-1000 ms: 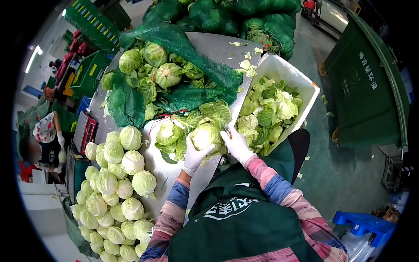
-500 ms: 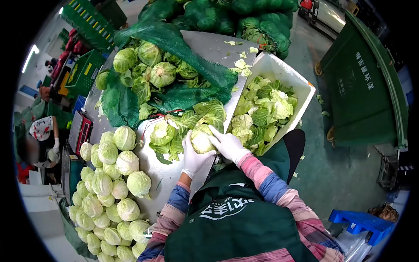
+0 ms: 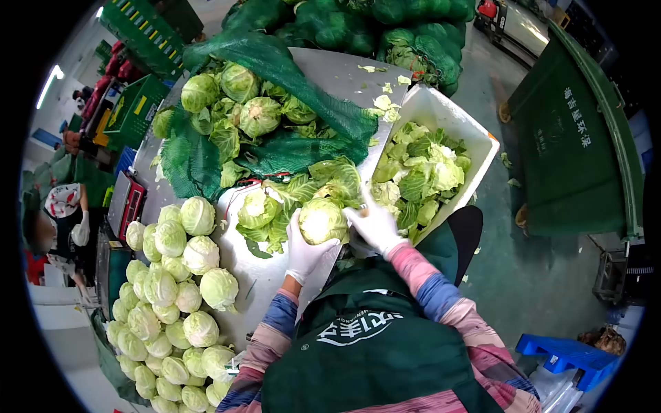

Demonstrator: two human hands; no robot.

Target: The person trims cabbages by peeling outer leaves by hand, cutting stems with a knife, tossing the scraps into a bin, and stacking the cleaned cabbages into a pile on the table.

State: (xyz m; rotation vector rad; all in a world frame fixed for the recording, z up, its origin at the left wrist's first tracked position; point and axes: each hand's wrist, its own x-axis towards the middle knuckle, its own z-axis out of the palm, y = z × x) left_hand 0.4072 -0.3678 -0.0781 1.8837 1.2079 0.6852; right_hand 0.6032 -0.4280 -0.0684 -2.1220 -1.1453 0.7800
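- The left hand [image 3: 308, 253] held a cabbage [image 3: 323, 220] at the centre of the frame, its fingers curved round the near left side and the thumb along the lower edge; this grip probably steadied the head while leaving its pale face turned up.
- The right hand [image 3: 375, 227] was just right of the cabbage, thumb and forefinger spread apart, with nothing seen between them. Whether the thumb tip touched the head could not be told.
- A leafy cabbage [image 3: 257, 208] and loose outer leaves lay just left of and above the held one, on the metal surface [image 3: 251, 281], within easy reach.
- The white box [image 3: 447, 113], right of centre, stood against the surface and held leaves [image 3: 437, 172]; its closeness to the right hand likely kept reaches short.
- Smoother, paler heads [image 3: 162, 286] were heaped at lower left, apart from the rougher ones in the opened green net [image 3: 189, 162] at upper left, presumably to keep the two kinds from mixing.
- Half a second earlier, the right fingers had lain over the cabbage's upper right; now they had drawn off rightward, and more of the pale face showed. The left hand had kept its hold.
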